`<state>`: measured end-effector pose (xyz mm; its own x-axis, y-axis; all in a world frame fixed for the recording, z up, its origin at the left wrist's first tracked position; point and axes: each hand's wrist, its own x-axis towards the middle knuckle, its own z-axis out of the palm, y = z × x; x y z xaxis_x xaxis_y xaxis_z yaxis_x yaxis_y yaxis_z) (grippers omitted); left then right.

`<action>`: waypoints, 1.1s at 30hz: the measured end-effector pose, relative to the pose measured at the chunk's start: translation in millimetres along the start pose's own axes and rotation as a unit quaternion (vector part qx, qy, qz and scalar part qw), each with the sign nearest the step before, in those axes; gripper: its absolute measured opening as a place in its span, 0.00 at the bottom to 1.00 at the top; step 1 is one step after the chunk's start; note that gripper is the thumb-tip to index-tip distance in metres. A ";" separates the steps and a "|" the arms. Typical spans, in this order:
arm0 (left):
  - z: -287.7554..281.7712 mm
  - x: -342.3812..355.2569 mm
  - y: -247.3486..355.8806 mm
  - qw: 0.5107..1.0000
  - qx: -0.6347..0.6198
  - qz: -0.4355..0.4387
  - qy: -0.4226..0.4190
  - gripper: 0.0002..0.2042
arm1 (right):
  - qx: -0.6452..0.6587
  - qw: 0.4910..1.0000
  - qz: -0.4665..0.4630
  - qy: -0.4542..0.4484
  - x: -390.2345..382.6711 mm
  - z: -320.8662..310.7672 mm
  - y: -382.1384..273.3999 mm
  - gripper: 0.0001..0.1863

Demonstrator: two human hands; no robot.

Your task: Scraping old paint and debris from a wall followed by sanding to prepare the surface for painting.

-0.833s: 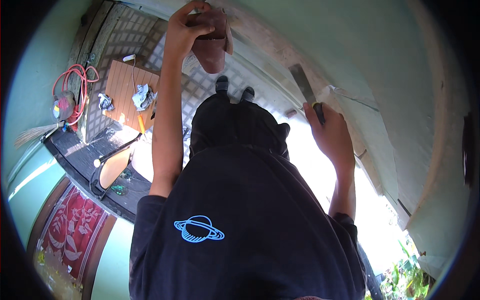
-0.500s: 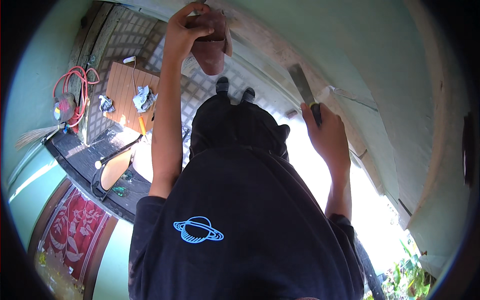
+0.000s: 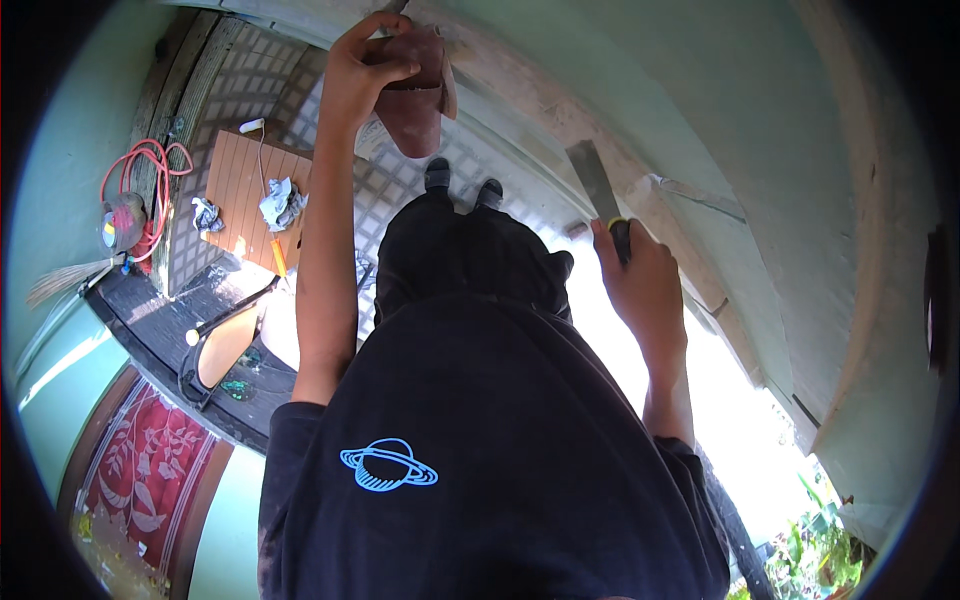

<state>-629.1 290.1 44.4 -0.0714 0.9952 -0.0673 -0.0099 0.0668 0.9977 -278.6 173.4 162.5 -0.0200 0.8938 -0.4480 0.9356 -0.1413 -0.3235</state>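
My left hand is raised at the top centre, closed on a bent reddish-brown sheet, which looks like sandpaper, close to the pale ledge of the green wall. At the right, my right hand grips a putty knife by its black and yellow handle, its flat metal blade pointing up and inward, near the wall's weathered trim. Whether the blade touches the wall I cannot tell.
To my left lie a wooden slatted board with crumpled paper and a roller, a red hose, a broom and a dark bench. A green wall curves along the right. My feet stand on chequered flooring.
The sheet in my left hand has shifted slightly down and left. My right hand, with the putty knife, has moved left and a little down.
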 end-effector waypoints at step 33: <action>-0.8 0.3 -0.4 1.000 0.010 0.007 0.004 0.24 | -0.005 1.000 0.021 0.010 -11.7 10.6 -12.9 0.23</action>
<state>-629.9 290.3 43.9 -0.0802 0.9953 -0.0534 0.0110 0.0544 0.9985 -294.2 160.2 163.1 0.0267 0.8951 -0.4450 0.9387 -0.1755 -0.2968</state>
